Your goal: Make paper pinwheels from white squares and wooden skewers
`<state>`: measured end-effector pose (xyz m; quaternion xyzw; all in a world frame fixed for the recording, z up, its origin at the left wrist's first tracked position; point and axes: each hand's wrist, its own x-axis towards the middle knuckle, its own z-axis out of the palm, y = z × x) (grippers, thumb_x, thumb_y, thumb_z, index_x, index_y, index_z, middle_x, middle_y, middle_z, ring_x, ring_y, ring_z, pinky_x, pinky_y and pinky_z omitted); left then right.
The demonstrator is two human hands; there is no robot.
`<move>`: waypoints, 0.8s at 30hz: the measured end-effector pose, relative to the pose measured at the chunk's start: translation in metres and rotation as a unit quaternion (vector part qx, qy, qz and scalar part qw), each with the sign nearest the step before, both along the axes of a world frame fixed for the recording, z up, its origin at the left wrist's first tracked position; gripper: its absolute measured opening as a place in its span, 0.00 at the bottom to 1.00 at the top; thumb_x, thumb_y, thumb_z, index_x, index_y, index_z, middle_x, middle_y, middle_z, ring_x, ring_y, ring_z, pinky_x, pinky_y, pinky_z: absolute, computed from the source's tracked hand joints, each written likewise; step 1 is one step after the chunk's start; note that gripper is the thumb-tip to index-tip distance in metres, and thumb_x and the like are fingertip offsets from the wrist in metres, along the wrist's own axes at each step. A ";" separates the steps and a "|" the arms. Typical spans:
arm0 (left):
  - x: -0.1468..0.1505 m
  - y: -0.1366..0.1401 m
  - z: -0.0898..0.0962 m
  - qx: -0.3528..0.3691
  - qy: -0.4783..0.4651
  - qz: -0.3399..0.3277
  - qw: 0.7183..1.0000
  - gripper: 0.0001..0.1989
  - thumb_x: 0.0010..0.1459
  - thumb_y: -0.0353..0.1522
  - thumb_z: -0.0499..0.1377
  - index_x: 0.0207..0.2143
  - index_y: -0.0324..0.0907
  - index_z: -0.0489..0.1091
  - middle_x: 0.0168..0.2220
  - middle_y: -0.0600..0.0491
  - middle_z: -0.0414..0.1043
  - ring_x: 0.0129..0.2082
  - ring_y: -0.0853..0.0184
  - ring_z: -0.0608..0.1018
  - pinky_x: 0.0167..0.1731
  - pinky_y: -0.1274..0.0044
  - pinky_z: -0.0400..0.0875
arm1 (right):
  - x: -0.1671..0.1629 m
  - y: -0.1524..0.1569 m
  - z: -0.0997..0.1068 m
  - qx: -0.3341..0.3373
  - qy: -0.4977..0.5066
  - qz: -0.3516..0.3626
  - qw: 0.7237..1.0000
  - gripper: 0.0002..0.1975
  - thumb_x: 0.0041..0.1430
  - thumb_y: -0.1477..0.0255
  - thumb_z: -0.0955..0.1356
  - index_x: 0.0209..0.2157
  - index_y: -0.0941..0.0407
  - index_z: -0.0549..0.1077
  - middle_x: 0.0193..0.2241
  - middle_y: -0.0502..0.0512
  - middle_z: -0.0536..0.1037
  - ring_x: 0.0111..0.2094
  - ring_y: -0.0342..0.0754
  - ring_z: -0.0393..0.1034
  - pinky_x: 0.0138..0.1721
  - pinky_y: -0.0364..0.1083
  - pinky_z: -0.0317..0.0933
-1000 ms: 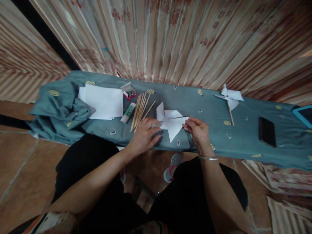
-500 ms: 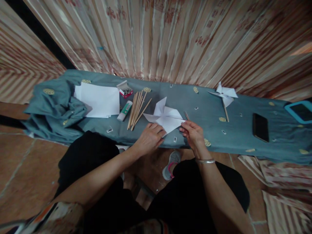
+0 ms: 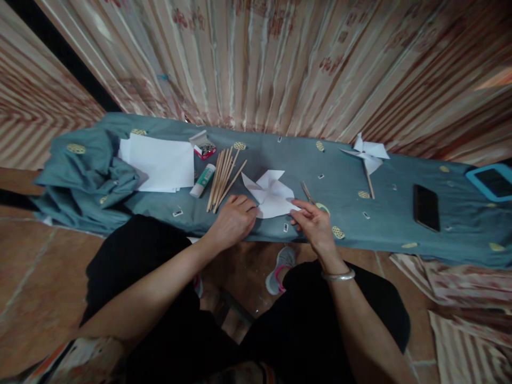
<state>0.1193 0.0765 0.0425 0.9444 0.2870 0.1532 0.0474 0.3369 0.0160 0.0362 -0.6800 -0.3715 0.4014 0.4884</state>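
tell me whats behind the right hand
Just beyond the right hand, a pair of scissors shows in part: its blades and what looks like pale green handle. The hand covers the rest, and anything else beneath it cannot be seen.

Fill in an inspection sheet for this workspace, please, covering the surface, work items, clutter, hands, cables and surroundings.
Surface: grey-green patterned cloth, bunched at the left end.
Work items: folded white paper between the hands; paper stack, open small box, glue stick and wooden sticks to the left; apparent scissors beside the right hand; paper pinwheel on a stick farther right.
Clutter: dark phone and blue-framed device toward the right end.
Hands: right pinches the paper's right corner; left hand is at its left edge, fingertips partly hidden.
Cables: nothing seen.
Surroundings: striped curtain behind, tiled floor below.
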 end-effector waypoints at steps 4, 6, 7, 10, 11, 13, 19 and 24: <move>0.007 -0.008 -0.002 0.003 -0.009 -0.027 1.000 0.09 0.60 0.30 0.57 0.43 0.38 0.71 0.41 0.48 0.73 0.43 0.60 0.70 0.42 0.69 0.60 | -0.002 -0.003 0.003 -0.015 0.017 0.005 1.000 0.21 0.41 0.62 0.74 0.37 0.58 0.77 0.17 0.47 0.76 0.18 0.43 0.69 0.16 0.39 0.55; 0.012 -0.010 -0.003 0.001 -0.006 -0.034 0.999 0.10 0.60 0.31 0.57 0.44 0.37 0.70 0.41 0.47 0.73 0.43 0.59 0.70 0.42 0.69 0.61 | -0.004 -0.005 0.005 -0.024 0.022 0.013 0.999 0.21 0.40 0.61 0.75 0.36 0.57 0.78 0.19 0.49 0.77 0.19 0.43 0.70 0.17 0.40 0.55; 0.013 -0.010 -0.003 0.000 -0.003 -0.035 0.999 0.10 0.61 0.31 0.57 0.44 0.37 0.70 0.41 0.47 0.73 0.43 0.59 0.70 0.42 0.69 0.61 | -0.005 -0.006 0.005 -0.030 0.025 0.021 0.999 0.20 0.40 0.61 0.75 0.36 0.57 0.78 0.20 0.50 0.78 0.20 0.44 0.70 0.17 0.40 0.56; 0.015 -0.009 -0.005 -0.003 0.005 -0.038 0.999 0.08 0.62 0.31 0.56 0.42 0.38 0.71 0.40 0.47 0.74 0.43 0.59 0.72 0.41 0.69 0.63 | -0.009 -0.012 0.007 -0.046 0.038 0.060 0.996 0.20 0.39 0.61 0.75 0.35 0.56 0.78 0.23 0.52 0.80 0.22 0.45 0.72 0.18 0.40 0.58; 0.016 -0.009 -0.006 -0.005 0.007 -0.038 0.999 0.08 0.62 0.31 0.55 0.41 0.38 0.72 0.39 0.48 0.74 0.42 0.60 0.72 0.40 0.70 0.64 | -0.009 -0.014 0.007 -0.048 0.039 0.078 0.995 0.20 0.39 0.61 0.75 0.35 0.56 0.78 0.25 0.52 0.80 0.22 0.45 0.73 0.18 0.40 0.59; 0.016 -0.008 -0.010 -0.011 0.010 -0.040 0.999 0.09 0.63 0.30 0.54 0.40 0.38 0.73 0.38 0.48 0.74 0.39 0.61 0.74 0.38 0.71 0.65 | -0.007 -0.017 0.007 -0.043 0.027 0.111 0.993 0.20 0.41 0.60 0.75 0.36 0.56 0.78 0.27 0.54 0.81 0.24 0.46 0.73 0.19 0.41 0.60; 0.015 -0.007 -0.015 -0.064 -0.019 -0.019 0.998 0.11 0.64 0.30 0.52 0.39 0.38 0.74 0.37 0.48 0.75 0.39 0.63 0.76 0.40 0.74 0.71 | 0.007 -0.018 0.008 0.053 -0.196 0.085 0.975 0.13 0.59 0.65 0.66 0.41 0.53 0.78 0.36 0.56 0.81 0.36 0.50 0.76 0.36 0.50 0.69; 0.015 -0.005 -0.013 -0.130 -0.051 0.015 0.990 0.10 0.63 0.30 0.54 0.40 0.38 0.74 0.37 0.49 0.75 0.41 0.63 0.77 0.44 0.73 0.72 | 0.001 -0.011 0.005 0.159 -0.308 0.140 0.927 0.11 0.56 0.69 0.69 0.42 0.50 0.78 0.59 0.55 0.66 0.60 0.56 0.61 0.59 0.58 0.57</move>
